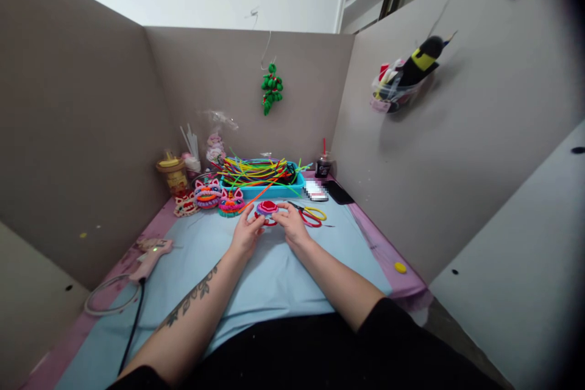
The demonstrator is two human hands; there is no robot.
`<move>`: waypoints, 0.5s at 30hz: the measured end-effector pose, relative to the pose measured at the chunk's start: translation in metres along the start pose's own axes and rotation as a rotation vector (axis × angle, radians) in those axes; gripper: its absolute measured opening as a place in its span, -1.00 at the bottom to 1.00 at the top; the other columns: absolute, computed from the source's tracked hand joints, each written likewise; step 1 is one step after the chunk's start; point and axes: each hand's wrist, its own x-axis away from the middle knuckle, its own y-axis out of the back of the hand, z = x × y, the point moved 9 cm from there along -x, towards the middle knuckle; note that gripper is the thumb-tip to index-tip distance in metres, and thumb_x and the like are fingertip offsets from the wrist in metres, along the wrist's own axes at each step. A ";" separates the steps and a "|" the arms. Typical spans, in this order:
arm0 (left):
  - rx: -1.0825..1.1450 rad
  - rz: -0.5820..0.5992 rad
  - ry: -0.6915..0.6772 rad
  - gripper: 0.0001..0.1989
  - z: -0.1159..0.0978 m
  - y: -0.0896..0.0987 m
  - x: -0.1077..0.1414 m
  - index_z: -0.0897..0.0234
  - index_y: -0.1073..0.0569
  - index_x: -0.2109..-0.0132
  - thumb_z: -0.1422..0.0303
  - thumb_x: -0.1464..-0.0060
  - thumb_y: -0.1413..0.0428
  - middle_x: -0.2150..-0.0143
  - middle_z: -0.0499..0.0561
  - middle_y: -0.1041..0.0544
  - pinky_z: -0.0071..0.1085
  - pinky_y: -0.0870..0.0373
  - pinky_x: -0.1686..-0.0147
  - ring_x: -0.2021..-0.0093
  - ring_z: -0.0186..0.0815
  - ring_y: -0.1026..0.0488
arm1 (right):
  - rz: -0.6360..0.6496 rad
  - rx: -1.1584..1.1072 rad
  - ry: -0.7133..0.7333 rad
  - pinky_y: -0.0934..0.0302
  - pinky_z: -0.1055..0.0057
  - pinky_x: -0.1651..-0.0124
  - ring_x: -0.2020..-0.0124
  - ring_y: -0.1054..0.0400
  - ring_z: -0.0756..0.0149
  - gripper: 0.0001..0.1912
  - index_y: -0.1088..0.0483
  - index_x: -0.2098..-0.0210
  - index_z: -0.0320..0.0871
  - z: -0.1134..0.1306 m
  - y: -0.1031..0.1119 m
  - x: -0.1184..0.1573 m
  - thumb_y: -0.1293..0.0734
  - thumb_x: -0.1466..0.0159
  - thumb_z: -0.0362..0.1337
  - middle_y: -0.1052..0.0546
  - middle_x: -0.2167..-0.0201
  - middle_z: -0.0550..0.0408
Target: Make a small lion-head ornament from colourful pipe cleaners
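Observation:
Between both hands, just above the light blue cloth, is a small rounded piece of fuzzy pipe cleaner [267, 208], red on top with a purple rim. My left hand [247, 231] grips its left side with thumb and fingers, and my right hand [292, 226] grips its right side. A red strand curves below it between the fingertips. Close to my right hand lie scissors [314, 216] with red and yellow handles. Beyond my left hand sit several colourful pipe-cleaner animal heads [231, 202], one with an orange horn.
A blue tray [260, 191] of loose pipe cleaners stands at the back. On the left lies a pink glue gun [153, 259] with its cable. A drink cup [323, 166], a dark phone [339, 192] and a yellow disc [400, 268] are to the right. Grey partitions enclose the table.

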 end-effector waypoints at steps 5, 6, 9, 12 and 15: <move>0.002 0.021 0.006 -0.21 -0.002 -0.003 0.002 0.26 -0.23 -0.15 0.40 0.26 -0.34 0.39 -0.01 -0.51 -0.58 -0.28 0.53 0.45 -0.39 -0.47 | 0.009 0.024 0.008 -0.16 0.42 0.34 0.54 -0.34 0.40 -0.52 -0.27 0.27 -0.13 0.000 0.000 0.000 -0.49 0.14 -0.23 -0.44 0.62 0.28; -0.003 0.020 0.002 -0.21 -0.003 -0.003 0.002 0.25 -0.24 -0.15 0.40 0.27 -0.34 0.39 -0.01 -0.51 -0.57 -0.27 0.53 0.46 -0.39 -0.46 | 0.009 0.029 0.008 -0.16 0.41 0.33 0.54 -0.34 0.40 -0.52 -0.26 0.28 -0.13 0.000 0.000 0.000 -0.49 0.14 -0.23 -0.44 0.62 0.28; -0.019 -0.004 -0.013 -0.20 -0.004 0.000 0.001 0.24 -0.24 -0.15 0.39 0.28 -0.35 0.39 -0.02 -0.51 -0.56 -0.26 0.51 0.47 -0.40 -0.45 | 0.001 0.038 0.006 -0.17 0.40 0.32 0.55 -0.34 0.39 -0.51 -0.26 0.28 -0.13 0.001 -0.001 0.002 -0.49 0.16 -0.22 -0.44 0.62 0.27; -0.034 -0.023 -0.017 -0.21 -0.003 0.003 -0.001 0.22 -0.23 -0.15 0.36 0.26 -0.34 0.41 -0.06 -0.50 -0.56 -0.26 0.50 0.48 -0.43 -0.43 | -0.004 0.042 0.013 -0.17 0.41 0.32 0.54 -0.35 0.39 -0.51 -0.26 0.28 -0.13 0.003 -0.003 0.003 -0.49 0.16 -0.22 -0.43 0.64 0.28; -0.039 -0.025 -0.030 -0.21 -0.002 0.004 -0.002 0.19 -0.22 -0.15 0.35 0.26 -0.33 0.42 -0.09 -0.48 -0.57 -0.23 0.50 0.49 -0.45 -0.41 | 0.013 0.048 0.016 -0.16 0.42 0.32 0.53 -0.36 0.39 -0.52 -0.27 0.27 -0.13 0.004 -0.005 0.005 -0.48 0.14 -0.23 -0.42 0.65 0.29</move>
